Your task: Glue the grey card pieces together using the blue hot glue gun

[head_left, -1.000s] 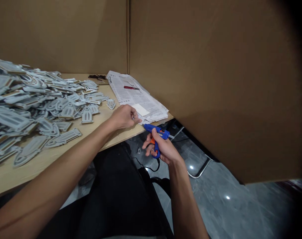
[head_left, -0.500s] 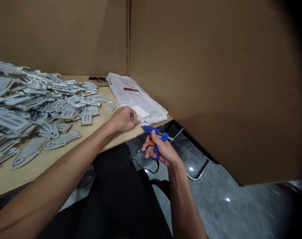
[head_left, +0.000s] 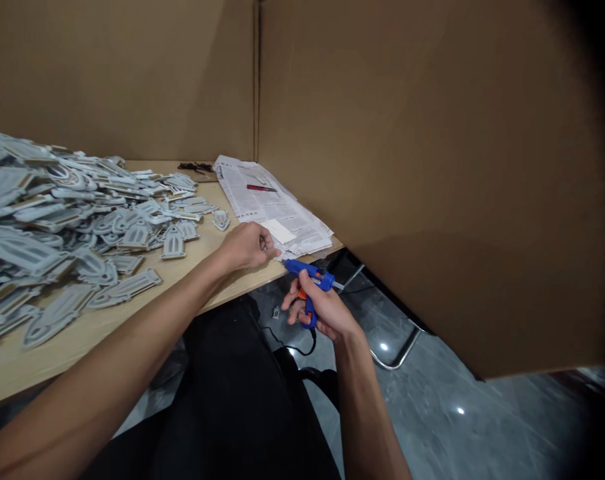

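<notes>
A blue glue gun (head_left: pixel 313 275) with an orange trigger is held in my right hand (head_left: pixel 322 307), just off the table's front edge. Its nozzle points left, close to the fingertips of my left hand (head_left: pixel 250 245). Those fingers are pinched together at the table edge; whatever small thing they hold is too small to make out. Beside my left hand a white card (head_left: pixel 281 231) lies on newspaper sheets (head_left: pixel 262 200), with a red pen-like tool (head_left: pixel 261 189) farther back. A large heap of grey-white plastic pieces (head_left: pixel 72 213) fills the left of the table.
Brown cardboard panels (head_left: pixel 407 167) stand behind and to the right of the table (head_left: pixel 232 283). Dark stringy bits (head_left: pixel 196 167) lie at the back. Below the edge hang the gun's cable (head_left: pixel 302 350) and a metal chair or table leg (head_left: pixel 400 353). One small piece (head_left: pixel 276 312) is on the floor.
The view has tilted slightly, so most of the scene appears a little lower. Both hands keep nearly the same pose, with the glue gun's nozzle still by my left fingertips.
</notes>
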Available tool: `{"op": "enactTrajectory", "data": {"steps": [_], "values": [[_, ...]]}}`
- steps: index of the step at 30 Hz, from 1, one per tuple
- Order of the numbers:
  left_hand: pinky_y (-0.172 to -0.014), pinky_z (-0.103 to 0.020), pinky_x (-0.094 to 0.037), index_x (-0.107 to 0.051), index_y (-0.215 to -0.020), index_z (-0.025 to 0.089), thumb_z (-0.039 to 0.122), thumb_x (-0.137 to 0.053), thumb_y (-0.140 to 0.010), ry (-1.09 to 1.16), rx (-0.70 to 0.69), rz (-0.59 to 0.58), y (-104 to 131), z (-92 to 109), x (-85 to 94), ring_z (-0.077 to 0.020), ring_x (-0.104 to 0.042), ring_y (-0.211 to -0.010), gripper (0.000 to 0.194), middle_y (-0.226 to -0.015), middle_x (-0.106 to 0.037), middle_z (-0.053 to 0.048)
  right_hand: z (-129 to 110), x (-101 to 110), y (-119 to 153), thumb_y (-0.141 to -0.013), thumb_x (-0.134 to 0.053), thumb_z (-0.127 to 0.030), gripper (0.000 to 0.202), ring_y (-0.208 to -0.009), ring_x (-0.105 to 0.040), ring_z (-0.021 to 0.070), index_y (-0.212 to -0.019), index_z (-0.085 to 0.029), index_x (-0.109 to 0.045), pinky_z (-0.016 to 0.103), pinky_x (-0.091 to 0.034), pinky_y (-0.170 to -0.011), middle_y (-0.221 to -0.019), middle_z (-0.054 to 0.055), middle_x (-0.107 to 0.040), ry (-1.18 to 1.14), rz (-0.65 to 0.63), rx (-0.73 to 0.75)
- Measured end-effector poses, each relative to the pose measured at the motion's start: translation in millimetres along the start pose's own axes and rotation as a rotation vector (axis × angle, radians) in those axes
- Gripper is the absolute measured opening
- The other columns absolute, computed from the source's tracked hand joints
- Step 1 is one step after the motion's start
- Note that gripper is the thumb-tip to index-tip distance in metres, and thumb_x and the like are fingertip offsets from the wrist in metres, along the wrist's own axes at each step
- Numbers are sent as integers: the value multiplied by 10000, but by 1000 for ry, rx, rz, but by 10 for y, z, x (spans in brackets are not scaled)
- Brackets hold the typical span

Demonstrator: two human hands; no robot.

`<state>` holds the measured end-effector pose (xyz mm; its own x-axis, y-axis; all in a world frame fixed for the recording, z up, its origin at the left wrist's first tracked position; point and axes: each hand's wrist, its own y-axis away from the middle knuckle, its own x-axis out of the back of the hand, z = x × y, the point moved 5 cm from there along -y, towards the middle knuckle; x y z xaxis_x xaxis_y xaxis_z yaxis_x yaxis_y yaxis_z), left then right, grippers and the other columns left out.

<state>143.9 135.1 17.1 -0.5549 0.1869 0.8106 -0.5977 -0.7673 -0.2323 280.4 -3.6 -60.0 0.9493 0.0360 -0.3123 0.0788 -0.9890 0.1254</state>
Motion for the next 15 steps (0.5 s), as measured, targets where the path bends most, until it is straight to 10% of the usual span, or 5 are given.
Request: {"op": "enactTrajectory", "data": {"steps": [15], "values": [[-581,-307,-334,-691,-660,205,410,-740,-743,27,-24,31,7,2,-2,-169,-526,-584,226,-619,-645,-23,9,-20,4,-844,-728,-771,615,-509,-679,161,-871,-176,-573,162,-288,-371,-765,98,-738,-20,-3,1]]}}
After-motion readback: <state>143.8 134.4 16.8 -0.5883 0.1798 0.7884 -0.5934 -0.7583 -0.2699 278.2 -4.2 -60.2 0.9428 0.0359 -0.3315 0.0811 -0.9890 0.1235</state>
